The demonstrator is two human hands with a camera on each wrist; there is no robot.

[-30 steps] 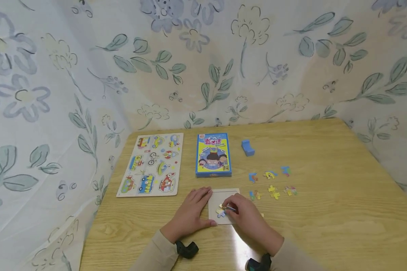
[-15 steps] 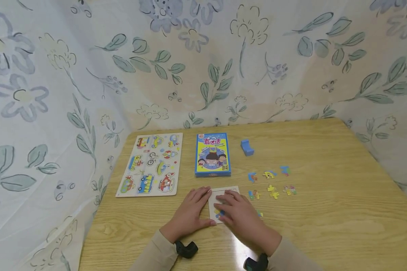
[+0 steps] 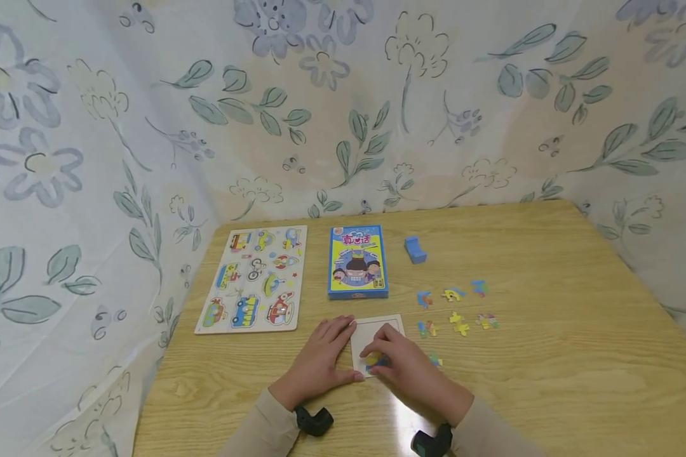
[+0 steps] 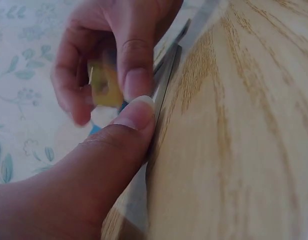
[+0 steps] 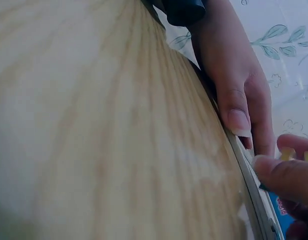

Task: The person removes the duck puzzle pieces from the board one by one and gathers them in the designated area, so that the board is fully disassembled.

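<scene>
In the head view my left hand [image 3: 322,358] lies along the left side of a small pale puzzle tray [image 3: 371,325]. Its fingers are fairly straight on the tray's left edge, and the thumb touches the near edge. Over the tray, my right hand [image 3: 414,368] pinches a yellow puzzle piece [image 4: 105,85] between thumb and fingers, tilted up in the left wrist view. Blue shows under these fingertips, partly hidden. To the tray's right lie loose jigsaw pieces, among them a yellow piece [image 3: 458,324], a multicoloured piece [image 3: 488,320] and one partly behind my right hand.
A blue and yellow card box [image 3: 358,261] lies beyond the tray. At the left is a vehicle puzzle board [image 3: 255,279]. A blue block [image 3: 415,249] stands right of the box. Floral cloth [image 3: 343,127] hangs behind the wooden table [image 3: 549,381].
My right hand spread its fingers low over the tray half a second ago; now they are drawn together round the yellow piece. My left hand stays in place.
</scene>
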